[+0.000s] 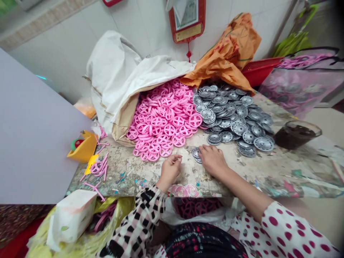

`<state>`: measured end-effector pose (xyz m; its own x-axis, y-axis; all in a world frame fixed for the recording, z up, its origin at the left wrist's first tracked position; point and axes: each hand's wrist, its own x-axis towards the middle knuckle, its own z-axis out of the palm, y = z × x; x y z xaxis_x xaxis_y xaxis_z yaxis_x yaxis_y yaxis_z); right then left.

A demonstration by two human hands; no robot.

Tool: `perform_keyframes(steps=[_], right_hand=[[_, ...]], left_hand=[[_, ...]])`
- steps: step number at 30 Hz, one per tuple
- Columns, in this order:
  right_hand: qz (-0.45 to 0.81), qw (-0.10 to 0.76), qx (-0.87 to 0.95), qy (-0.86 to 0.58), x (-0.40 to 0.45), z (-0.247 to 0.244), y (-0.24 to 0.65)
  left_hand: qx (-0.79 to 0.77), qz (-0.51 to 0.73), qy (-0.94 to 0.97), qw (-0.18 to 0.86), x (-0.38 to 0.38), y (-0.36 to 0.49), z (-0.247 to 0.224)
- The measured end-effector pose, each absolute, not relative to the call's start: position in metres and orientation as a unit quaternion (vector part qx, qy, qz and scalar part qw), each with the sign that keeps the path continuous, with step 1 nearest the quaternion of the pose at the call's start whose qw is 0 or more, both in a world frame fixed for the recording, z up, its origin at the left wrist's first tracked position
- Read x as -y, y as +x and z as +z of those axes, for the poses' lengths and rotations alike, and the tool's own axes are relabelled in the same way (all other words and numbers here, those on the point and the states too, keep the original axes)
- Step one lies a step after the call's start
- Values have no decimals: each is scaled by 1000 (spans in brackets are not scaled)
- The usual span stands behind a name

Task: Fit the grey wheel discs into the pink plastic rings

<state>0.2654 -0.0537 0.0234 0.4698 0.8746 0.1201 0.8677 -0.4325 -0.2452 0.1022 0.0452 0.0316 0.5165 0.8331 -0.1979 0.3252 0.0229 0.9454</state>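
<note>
White tiles (61, 61) line the wall behind a paint-stained worktable (126, 175), with a pale grey board (34, 125) leaning in at the far left. Beside that board sit a yellow plastic holder (84, 148) and loose pink plastic runners (99, 167), above a tissue box (71, 218) on a yellow plastic bag (118, 208). A white sack (115, 79) spills a heap of pink plastic wheels (161, 118) onto the table. Just below the heap, the left hand (169, 172) rests on the tabletop, wrist low and emerging from a checked sleeve (139, 222), its fingers curled tightly inward; whether they hold anything small cannot be told. To its right, a small stack of grey discs (196, 154) lies apart from the main pile of grey discs (233, 118). The right hand (212, 161) reaches forward from a polka-dot sleeve (285, 229), its arm slanting in from the lower right, fingers slightly parted and bent downward, their tips touching that stack. Beyond stand an orange bag (225, 57), a red basket (260, 70) and a glass of dark liquid (297, 134).
</note>
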Motion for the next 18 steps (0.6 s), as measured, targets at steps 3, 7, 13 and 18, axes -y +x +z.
perform_keyframes(steps=[3,7,13,18], right_hand=[[34,135,526,-839,51,26,268],[52,169,523,-834,53,31,271],[118,356,477,-795,59,9,282],[217,595,319,-705,57,2,275]], left_hand=[[-390,279,799,362,-71,123,38],[-353,214,893,181,-98,152,44],[-343,123,927,92,-103,166,49],[-340,236,822,392,-78,147,58]])
